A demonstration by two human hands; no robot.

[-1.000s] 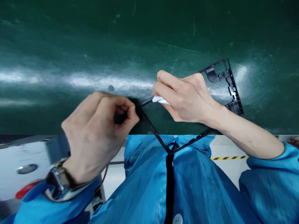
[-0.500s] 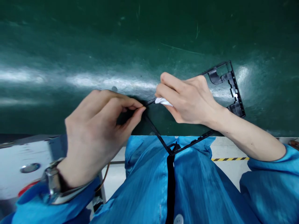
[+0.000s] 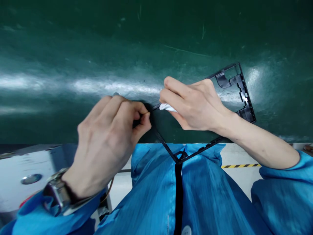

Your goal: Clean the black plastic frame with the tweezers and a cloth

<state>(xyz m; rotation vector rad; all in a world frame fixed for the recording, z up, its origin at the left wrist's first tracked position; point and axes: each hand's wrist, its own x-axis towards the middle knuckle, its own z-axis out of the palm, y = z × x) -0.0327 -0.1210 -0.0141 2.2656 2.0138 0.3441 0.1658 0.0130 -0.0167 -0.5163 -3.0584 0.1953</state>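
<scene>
A thin black plastic frame (image 3: 241, 88) lies on the green work surface (image 3: 97, 49), one corner hanging over the near edge above my blue smock. My left hand (image 3: 111, 140) is closed, pinching the frame's left corner between thumb and fingers. My right hand (image 3: 193, 102) is closed on a small white wipe (image 3: 166, 107), pressing it against the frame's upper rail just right of that corner. The rail under my right hand is hidden.
The green surface's near edge runs across the middle of the view. Below it are a white machine panel (image 3: 14, 166) with a round metal button and a red part at the left, and grey floor with a yellow-black stripe (image 3: 241, 165) at the right.
My left hand has shifted a little right and tightened its pinch on the frame corner. The right hand with the wipe has stayed at nearly the same spot on the rail.
</scene>
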